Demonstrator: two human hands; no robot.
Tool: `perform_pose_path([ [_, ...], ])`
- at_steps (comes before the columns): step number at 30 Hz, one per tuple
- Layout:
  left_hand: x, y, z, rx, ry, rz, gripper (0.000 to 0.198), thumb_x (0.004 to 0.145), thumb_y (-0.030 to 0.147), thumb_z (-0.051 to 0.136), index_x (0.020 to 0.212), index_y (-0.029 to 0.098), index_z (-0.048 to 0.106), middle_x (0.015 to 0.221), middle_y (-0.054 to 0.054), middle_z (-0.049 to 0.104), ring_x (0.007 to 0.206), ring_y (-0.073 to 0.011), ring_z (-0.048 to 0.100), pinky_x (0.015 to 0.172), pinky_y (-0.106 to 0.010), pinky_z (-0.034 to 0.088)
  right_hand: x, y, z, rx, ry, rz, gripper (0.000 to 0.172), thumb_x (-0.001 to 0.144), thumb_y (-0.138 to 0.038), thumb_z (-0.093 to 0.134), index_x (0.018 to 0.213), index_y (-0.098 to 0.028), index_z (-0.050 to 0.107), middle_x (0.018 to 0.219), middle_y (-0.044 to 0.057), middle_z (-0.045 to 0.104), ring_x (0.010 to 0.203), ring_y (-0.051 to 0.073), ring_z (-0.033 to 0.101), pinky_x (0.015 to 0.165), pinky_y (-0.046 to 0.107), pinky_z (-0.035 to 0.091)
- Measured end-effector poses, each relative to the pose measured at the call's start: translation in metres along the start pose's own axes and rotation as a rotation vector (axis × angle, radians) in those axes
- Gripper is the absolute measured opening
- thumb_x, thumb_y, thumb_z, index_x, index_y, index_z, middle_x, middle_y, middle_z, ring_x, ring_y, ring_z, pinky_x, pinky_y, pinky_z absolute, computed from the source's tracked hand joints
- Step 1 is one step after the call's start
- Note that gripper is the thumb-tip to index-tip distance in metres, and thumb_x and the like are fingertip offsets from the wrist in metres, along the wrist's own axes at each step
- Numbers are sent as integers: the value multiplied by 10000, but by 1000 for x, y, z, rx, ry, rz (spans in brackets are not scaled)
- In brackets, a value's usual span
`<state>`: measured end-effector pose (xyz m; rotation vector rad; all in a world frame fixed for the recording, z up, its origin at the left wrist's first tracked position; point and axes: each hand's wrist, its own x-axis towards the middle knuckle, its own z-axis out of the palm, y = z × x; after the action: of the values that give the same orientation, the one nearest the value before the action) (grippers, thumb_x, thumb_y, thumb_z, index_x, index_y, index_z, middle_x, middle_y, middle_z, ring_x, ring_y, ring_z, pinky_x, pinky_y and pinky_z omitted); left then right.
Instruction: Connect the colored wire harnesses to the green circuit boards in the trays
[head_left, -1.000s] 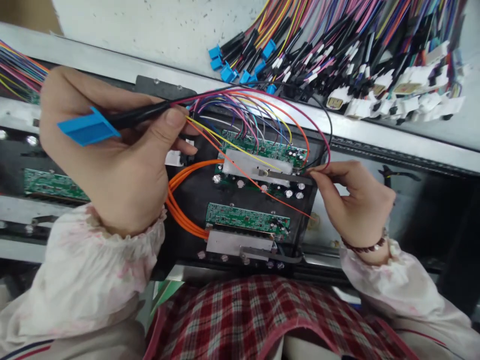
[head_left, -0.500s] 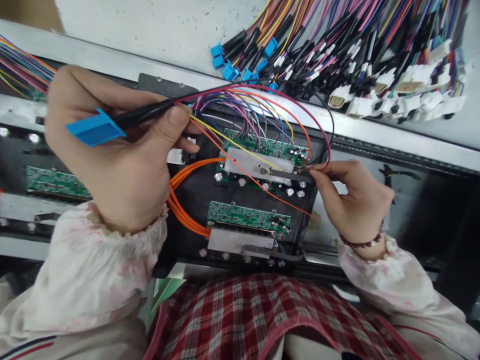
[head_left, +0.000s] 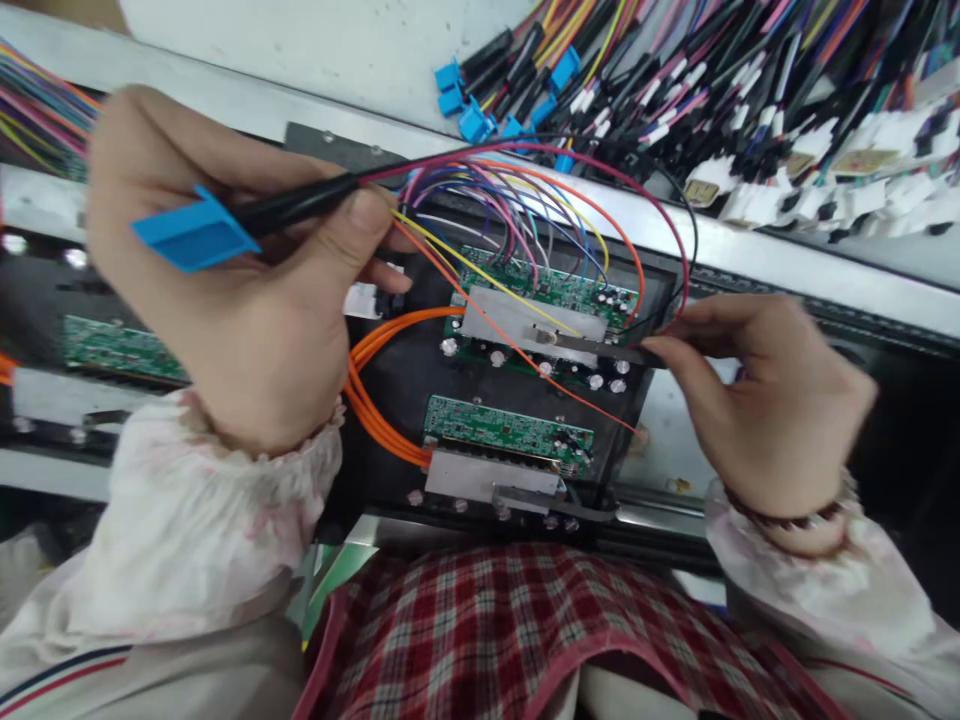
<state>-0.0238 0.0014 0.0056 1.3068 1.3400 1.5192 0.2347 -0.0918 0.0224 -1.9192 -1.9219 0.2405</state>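
My left hand (head_left: 225,290) is closed round the black sleeve of a wire harness (head_left: 300,203) that ends in a flat blue connector (head_left: 191,235) sticking out to the left. Coloured wires (head_left: 517,215) fan from the sleeve to the upper green circuit board (head_left: 547,290) on a black tray (head_left: 390,380). My right hand (head_left: 765,400) pinches a magenta wire (head_left: 667,250) at the board's right end, by the thin metal strip (head_left: 600,350). A second green board (head_left: 510,432) with orange cables (head_left: 375,400) lies below.
A heap of wire harnesses (head_left: 712,100) with blue and white plugs lies at the back right. Another green board (head_left: 120,350) sits in the tray to the left. More coloured wires (head_left: 37,110) enter at the top left. A red plaid apron (head_left: 525,630) fills the bottom.
My right hand has shifted a little right and is blurred by motion. My left hand has lifted the sleeve and blue connector slightly. The view has moved a bit.
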Motion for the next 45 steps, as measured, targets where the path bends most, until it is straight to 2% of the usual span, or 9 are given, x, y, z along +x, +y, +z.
perform_pose_path([
  [3,2,3,-2,8,-163,114,248,706,183,901,797,169,671,698,33,671,541,-138,652,403,-265,505,11,-27,-3,-47,14,-57,168,919,-384,640,943,-218,653,835,25,710,736,179,665,635,318,472],
  [6,1,2,-3,-85,-116,134,305,696,114,897,808,197,627,707,34,681,566,-164,681,392,-278,510,23,-50,13,51,-92,-248,198,980,-321,523,916,-197,663,868,58,687,828,206,658,701,335,489],
  [10,1,-1,-3,-138,-109,103,311,697,172,910,802,216,620,699,34,681,590,-187,706,377,-282,519,39,-64,37,158,-44,-222,145,972,-233,518,909,-230,648,874,19,700,804,168,671,712,303,507],
  [16,5,-2,-6,-12,-101,94,345,736,453,867,794,246,596,674,29,640,569,-162,672,394,-287,513,63,-66,62,244,-205,-186,69,944,-213,547,922,-255,596,850,0,696,784,157,669,727,303,517],
  [19,8,1,-7,59,-117,103,433,671,529,884,762,249,567,696,14,615,590,-189,674,422,-314,521,65,-64,71,272,-184,-187,80,948,-210,525,938,-240,598,868,8,691,785,156,663,731,299,512],
  [32,6,-1,-5,-79,-98,76,311,697,268,887,741,269,579,688,-17,617,563,-249,669,388,-380,514,64,-65,75,239,-168,-217,74,944,-220,551,935,-223,624,845,10,688,749,155,655,703,300,486],
  [39,8,-1,-10,17,-132,67,317,733,312,881,785,274,570,782,-12,612,697,-251,702,482,-379,551,34,-67,33,148,-191,-233,204,966,-335,550,877,-183,652,832,49,639,778,181,621,687,312,463],
  [42,8,-4,-15,65,-87,9,267,805,406,806,876,295,574,921,-34,624,1030,-314,663,690,-443,592,5,-40,7,84,-244,-165,181,947,-310,570,855,-171,640,830,50,569,767,173,583,681,307,455],
  [45,7,-4,-15,93,-95,8,281,789,402,806,865,279,565,953,-60,617,1219,-369,547,807,-489,566,-14,-7,-9,-92,-137,-10,142,930,-296,585,890,-174,647,832,56,576,771,190,578,658,312,445],
])
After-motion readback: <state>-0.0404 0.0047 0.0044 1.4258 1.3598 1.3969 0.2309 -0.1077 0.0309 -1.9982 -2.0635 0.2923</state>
